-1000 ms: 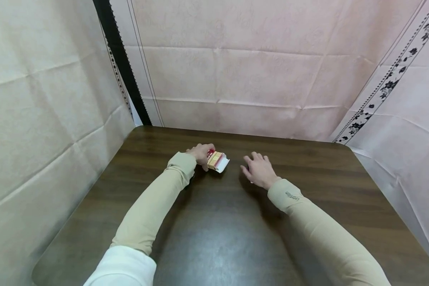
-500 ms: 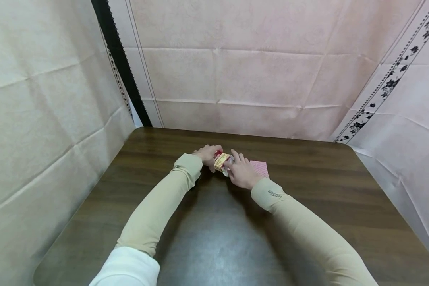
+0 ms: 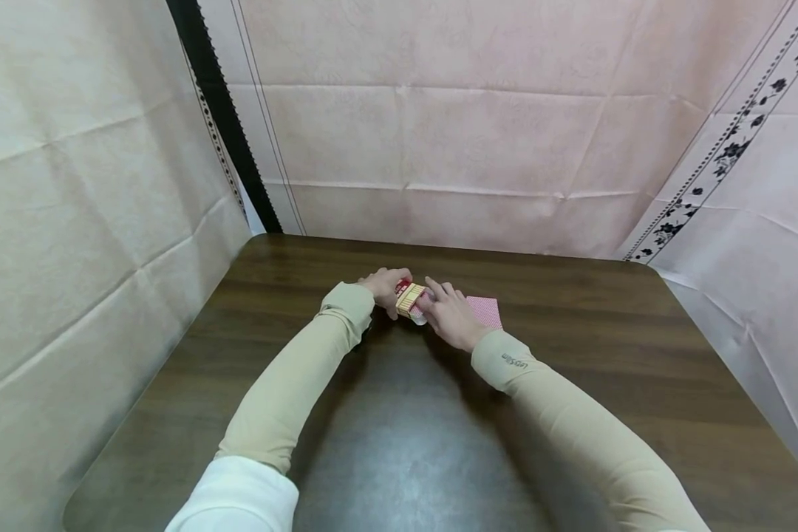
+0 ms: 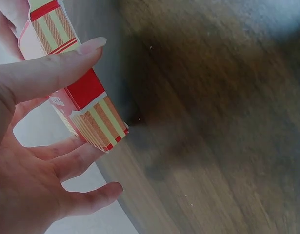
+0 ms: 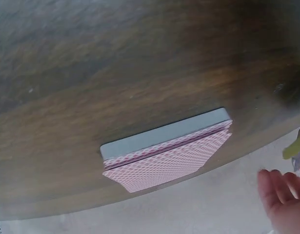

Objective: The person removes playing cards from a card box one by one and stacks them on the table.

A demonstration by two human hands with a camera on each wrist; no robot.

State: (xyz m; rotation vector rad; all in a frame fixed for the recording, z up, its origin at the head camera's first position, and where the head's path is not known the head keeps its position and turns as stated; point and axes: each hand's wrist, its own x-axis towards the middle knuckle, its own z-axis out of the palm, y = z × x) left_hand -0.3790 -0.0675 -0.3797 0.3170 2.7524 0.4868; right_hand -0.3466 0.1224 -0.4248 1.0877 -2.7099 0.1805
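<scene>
A red and yellow-striped card box [image 3: 409, 297] is tilted just above the table, its white flap end pointing right. My left hand [image 3: 382, 287] grips it; in the left wrist view the thumb lies across the box [image 4: 89, 91] and other fingers hold its far side. At the flap end, my right hand [image 3: 455, 318] has its thumb touching the box, the other fingers fairly straight; its grip there is partly hidden. Just beyond the right hand lies a deck of playing cards [image 3: 484, 311] with pink patterned backs. The right wrist view shows the deck [image 5: 164, 161] slightly fanned at one edge.
A dark brown wooden table [image 3: 372, 414] with rounded corners lies under both hands. Pale creased cloth [image 3: 439, 148] hangs behind and at both sides, with a black band at left and a floral border at right.
My right hand has come left from beside the box to its flap end, uncovering the deck. The left hand and box moved slightly right. Over the last half second both barely moved.
</scene>
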